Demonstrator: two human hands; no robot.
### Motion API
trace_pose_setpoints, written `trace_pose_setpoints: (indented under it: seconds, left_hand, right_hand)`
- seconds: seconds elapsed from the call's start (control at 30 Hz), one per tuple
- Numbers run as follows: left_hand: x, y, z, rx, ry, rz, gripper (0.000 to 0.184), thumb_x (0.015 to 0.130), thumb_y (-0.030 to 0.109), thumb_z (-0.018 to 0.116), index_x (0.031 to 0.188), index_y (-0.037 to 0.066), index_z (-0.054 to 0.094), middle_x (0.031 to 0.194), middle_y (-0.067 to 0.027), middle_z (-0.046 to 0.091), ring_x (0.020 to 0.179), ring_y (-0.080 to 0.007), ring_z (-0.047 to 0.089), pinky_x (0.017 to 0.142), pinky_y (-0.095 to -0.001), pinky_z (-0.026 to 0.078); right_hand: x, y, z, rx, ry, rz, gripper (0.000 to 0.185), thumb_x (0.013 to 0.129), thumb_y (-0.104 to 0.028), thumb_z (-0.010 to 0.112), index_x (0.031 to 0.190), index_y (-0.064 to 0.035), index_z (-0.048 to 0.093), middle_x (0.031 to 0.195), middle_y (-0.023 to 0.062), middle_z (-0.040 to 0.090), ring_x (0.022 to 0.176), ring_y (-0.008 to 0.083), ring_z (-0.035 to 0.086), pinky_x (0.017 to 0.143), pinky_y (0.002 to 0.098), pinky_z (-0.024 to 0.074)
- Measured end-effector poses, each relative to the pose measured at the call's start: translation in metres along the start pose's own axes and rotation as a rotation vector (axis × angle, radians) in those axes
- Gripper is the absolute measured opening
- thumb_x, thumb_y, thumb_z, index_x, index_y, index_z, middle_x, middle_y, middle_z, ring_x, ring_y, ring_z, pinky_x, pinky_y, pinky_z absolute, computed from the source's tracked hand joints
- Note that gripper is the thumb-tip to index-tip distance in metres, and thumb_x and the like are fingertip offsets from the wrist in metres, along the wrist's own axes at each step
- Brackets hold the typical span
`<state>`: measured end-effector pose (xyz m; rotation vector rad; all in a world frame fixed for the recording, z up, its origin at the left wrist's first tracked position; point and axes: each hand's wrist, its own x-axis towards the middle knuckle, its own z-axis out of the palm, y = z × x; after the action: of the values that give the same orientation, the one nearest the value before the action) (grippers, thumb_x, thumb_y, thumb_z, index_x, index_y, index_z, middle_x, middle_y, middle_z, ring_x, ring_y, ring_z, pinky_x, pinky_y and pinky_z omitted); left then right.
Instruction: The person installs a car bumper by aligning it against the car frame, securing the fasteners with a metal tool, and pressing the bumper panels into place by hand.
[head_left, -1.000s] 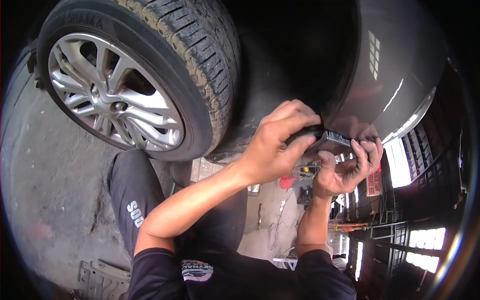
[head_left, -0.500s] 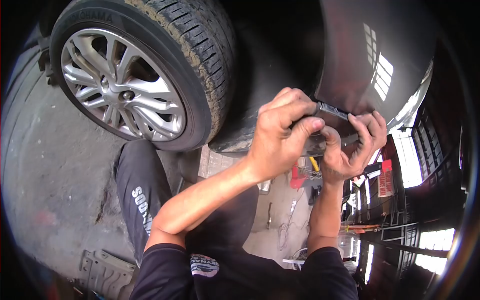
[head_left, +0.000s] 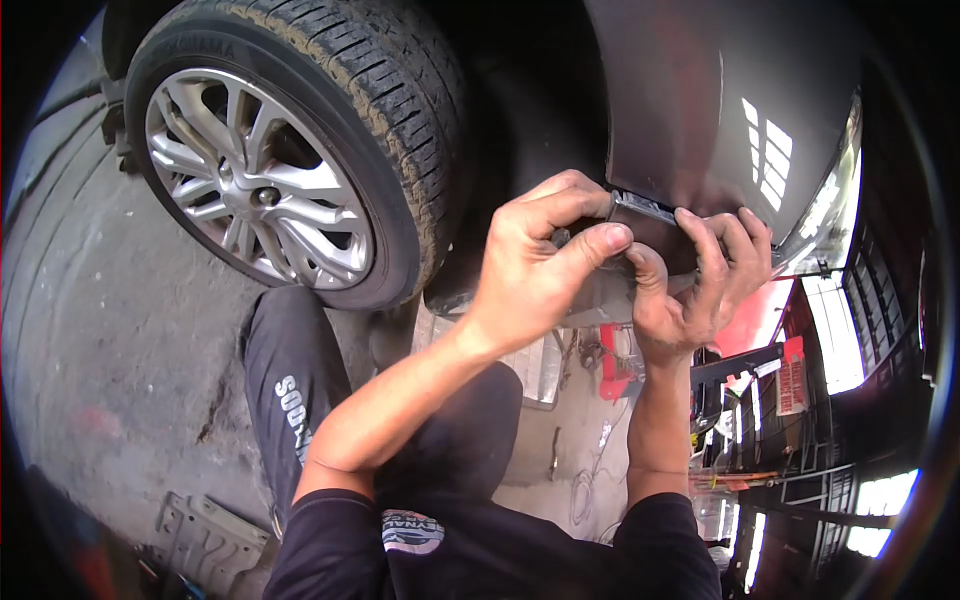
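A small dark strip (head_left: 645, 207) with a shiny grey edge lies along the lower corner of the dark, glossy car body panel (head_left: 680, 110). My left hand (head_left: 540, 250) pinches its left end, fingers curled over the top and thumb pointing right below it. At the other end, the curled fingertips of my right hand (head_left: 705, 270) press on the strip, with the thumb bent up underneath. Whether the strip is fastened to the panel I cannot tell. Its underside is partly hidden behind my fingers.
A wheel (head_left: 265, 195) with a muddy tyre stands at upper left, close to my knee (head_left: 295, 350). A metal plate (head_left: 210, 540) lies on the concrete floor (head_left: 130, 330) at lower left. Beyond my right arm are a red stand (head_left: 615, 360) and cluttered racks (head_left: 800, 450).
The view has shifted a little, so the hands and strip appear slightly further left and the wheel further right. Both hands stay at the strip, with the thumbs slightly lower beneath it.
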<state>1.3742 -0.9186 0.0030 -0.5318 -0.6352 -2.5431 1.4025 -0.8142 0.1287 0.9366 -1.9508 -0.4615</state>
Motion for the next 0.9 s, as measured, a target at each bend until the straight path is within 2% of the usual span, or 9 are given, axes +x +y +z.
trace_pose_setpoints:
  seconds: [0.13,0.3,0.4,0.43,0.47,0.57,0.67,0.83,0.9]
  left_hand:
    - [-0.006,0.01,-0.006,0.028,-0.035,-0.067,0.015,0.088,0.007,0.072,0.092,-0.008,0.068,0.086,-0.0079,0.063,0.078,-0.0128,0.058,0.069,-0.0265,0.046]
    - [-0.018,0.024,-0.012,0.036,-0.088,-0.176,0.009,0.089,0.002,0.065,0.088,-0.006,0.067,0.088,-0.0059,0.061,0.081,-0.0109,0.055,0.071,-0.0238,0.042]
    - [-0.026,0.01,-0.023,-0.035,-0.112,-0.254,0.012,0.089,0.003,0.061,0.087,-0.007,0.067,0.087,-0.0062,0.061,0.083,-0.0109,0.055,0.075,-0.0232,0.041]
    - [-0.029,0.008,-0.018,-0.145,-0.051,-0.259,0.01,0.09,0.003,0.063,0.089,-0.007,0.065,0.085,-0.001,0.057,0.076,-0.0057,0.05,0.066,-0.0217,0.04]
    - [-0.029,0.007,-0.012,-0.147,-0.055,-0.23,0.01,0.091,0.004,0.063,0.091,-0.006,0.064,0.086,-0.0007,0.057,0.077,-0.0053,0.05,0.067,-0.0215,0.039]
    - [-0.026,0.008,-0.004,-0.116,-0.082,-0.17,0.012,0.096,0.007,0.063,0.098,-0.005,0.062,0.091,0.0004,0.056,0.079,-0.0039,0.048,0.07,-0.0205,0.039]
    - [-0.025,0.011,-0.013,-0.074,-0.044,-0.219,0.007,0.093,0.001,0.061,0.091,-0.005,0.062,0.086,0.001,0.055,0.077,-0.004,0.049,0.068,-0.0205,0.039]
    - [-0.029,0.016,-0.014,-0.048,0.079,-0.275,0.012,0.085,0.004,0.056,0.083,-0.007,0.062,0.081,-0.0044,0.059,0.071,-0.0089,0.054,0.065,-0.0228,0.041]
    - [-0.024,0.011,-0.014,-0.099,0.094,-0.248,0.019,0.089,0.009,0.055,0.094,-0.007,0.065,0.08,-0.0058,0.061,0.072,-0.0122,0.058,0.069,-0.0252,0.045]
  right_hand:
    - [0.007,0.004,-0.006,0.037,-0.051,-0.014,0.041,0.073,-0.036,0.085,0.103,-0.0119,0.072,0.101,0.0048,0.057,0.119,0.0325,0.048,0.112,0.056,0.0268]
    - [0.014,0.008,-0.012,0.271,-0.091,-0.05,0.026,0.07,-0.013,0.08,0.094,-0.0094,0.07,0.092,0.0064,0.067,0.115,0.0342,0.056,0.116,0.0573,0.0241]
    - [0.002,0.005,-0.007,0.237,-0.079,-0.135,0.024,0.071,-0.012,0.079,0.093,-0.0091,0.07,0.092,0.0064,0.068,0.118,0.0355,0.056,0.116,0.059,0.0241]
    - [-0.002,0.006,-0.002,0.201,-0.036,-0.158,0.019,0.075,-0.013,0.078,0.092,-0.0089,0.069,0.091,0.0067,0.068,0.116,0.0357,0.058,0.115,0.0603,0.026]
    - [-0.001,0.006,0.0,0.168,0.005,-0.169,0.016,0.079,-0.014,0.077,0.092,-0.0085,0.068,0.09,0.0067,0.068,0.113,0.0347,0.06,0.113,0.0602,0.0291]
    - [0.003,0.013,-0.003,0.092,0.05,-0.2,0.017,0.081,-0.015,0.076,0.094,-0.0074,0.068,0.094,0.0074,0.068,0.108,0.0343,0.062,0.109,0.0595,0.0329]
    - [-0.014,0.022,-0.007,0.019,0.11,-0.142,0.021,0.083,-0.014,0.075,0.102,-0.006,0.07,0.102,0.0106,0.067,0.106,0.0347,0.062,0.105,0.0569,0.0383]
    - [-0.06,0.038,-0.01,-0.018,0.165,-0.045,0.032,0.089,-0.017,0.07,0.118,-0.0037,0.068,0.123,0.0205,0.06,0.118,0.0399,0.054,0.103,0.0549,0.0442]
    - [-0.074,0.038,-0.004,-0.007,0.171,-0.028,0.033,0.091,-0.015,0.068,0.121,-0.0022,0.067,0.131,0.0235,0.055,0.122,0.0415,0.052,0.105,0.0561,0.044]
